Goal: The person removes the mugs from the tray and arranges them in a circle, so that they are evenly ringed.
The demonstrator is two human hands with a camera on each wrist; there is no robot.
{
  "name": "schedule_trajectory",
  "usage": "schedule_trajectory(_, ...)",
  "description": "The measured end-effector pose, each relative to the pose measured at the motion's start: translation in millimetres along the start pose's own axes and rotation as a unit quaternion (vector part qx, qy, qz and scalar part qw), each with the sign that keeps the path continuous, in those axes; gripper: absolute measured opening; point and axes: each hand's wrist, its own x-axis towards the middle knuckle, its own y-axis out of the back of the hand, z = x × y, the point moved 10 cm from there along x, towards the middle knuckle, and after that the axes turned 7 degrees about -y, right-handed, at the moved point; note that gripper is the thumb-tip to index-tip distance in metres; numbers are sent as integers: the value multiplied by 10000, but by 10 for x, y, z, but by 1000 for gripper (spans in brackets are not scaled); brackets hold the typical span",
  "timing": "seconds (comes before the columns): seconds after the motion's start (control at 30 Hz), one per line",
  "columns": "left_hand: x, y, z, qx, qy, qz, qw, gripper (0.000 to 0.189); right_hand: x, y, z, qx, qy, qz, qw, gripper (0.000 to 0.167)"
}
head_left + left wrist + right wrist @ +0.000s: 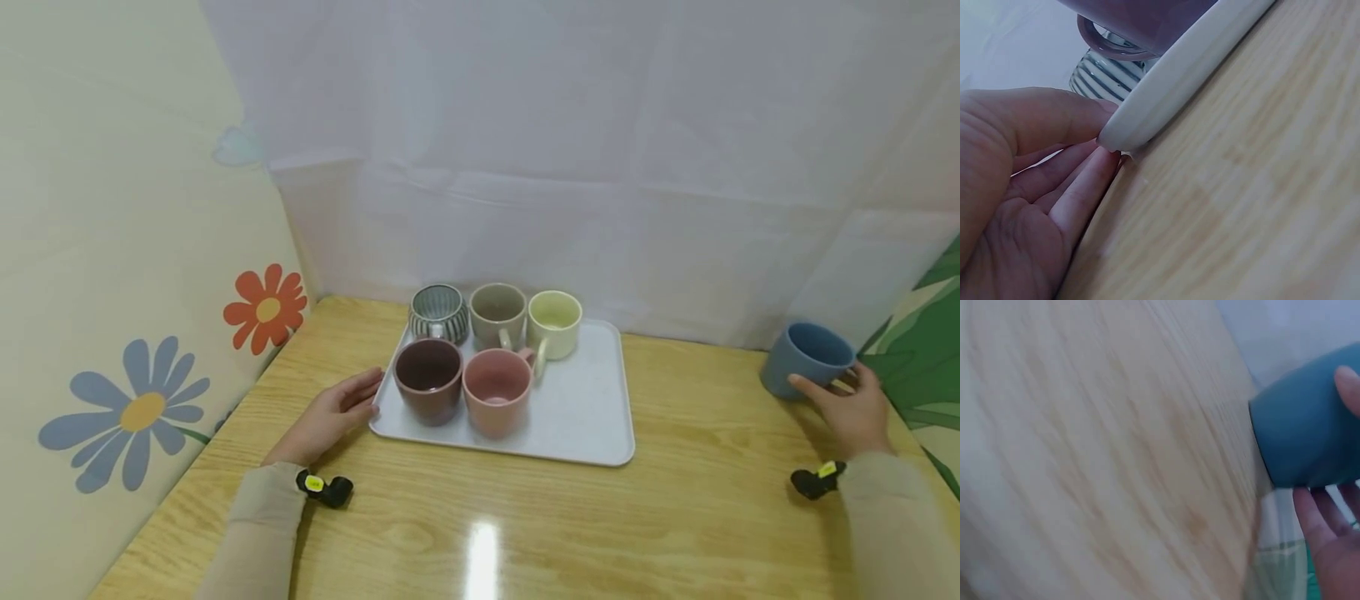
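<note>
A white tray (581,417) lies on the table with several mugs on it. My left hand (330,421) is at its left edge; in the left wrist view the thumb (1054,119) meets the rim from above and fingertips touch it from below. Nearest that hand stands a dark plum mug (429,392), beside a pink mug (497,400). Behind them are a striped grey mug (438,321), a taupe mug (498,321) and a pale yellow mug (555,325). Far right, my right hand (851,408) grips a blue mug (798,371), thumb on its near side, fingers round the other.
The wooden table (697,508) extends in front of the tray and between it and the blue mug. A white cloth (525,167) hangs along the back edge. Flower-printed fabric (142,292) stands at the left, and green leaf-printed fabric (930,350) at the right.
</note>
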Motion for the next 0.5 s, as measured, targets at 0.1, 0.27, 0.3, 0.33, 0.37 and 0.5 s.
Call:
schedule_trajectory(0.1,6,0,-6,-45,-4,19,10000,65,-28,-11,49,405,-334,276,9982,93)
schedule_trajectory(0.27,9,-6,-13,-44,27,10,10000,66,-171,-64,159,2073,-1056,911,9683,73)
schedule_trajectory(0.3,8,-5,-13,-27,28,8,10000,67,-211,-71,167,2416,-1100,1074,9581,66)
schedule_trajectory(0.33,8,-5,-11,-22,26,8,10000,66,-252,-81,170,2693,-1145,1216,9485,60)
schedule_trajectory(0.37,8,-5,-11,-20,26,10,10000,66,-289,-91,169,2941,-1159,1335,9393,54)
schedule_trajectory(0.5,5,3,-2,36,7,20,10000,66,-415,-202,105,3577,-1140,1524,9142,34)
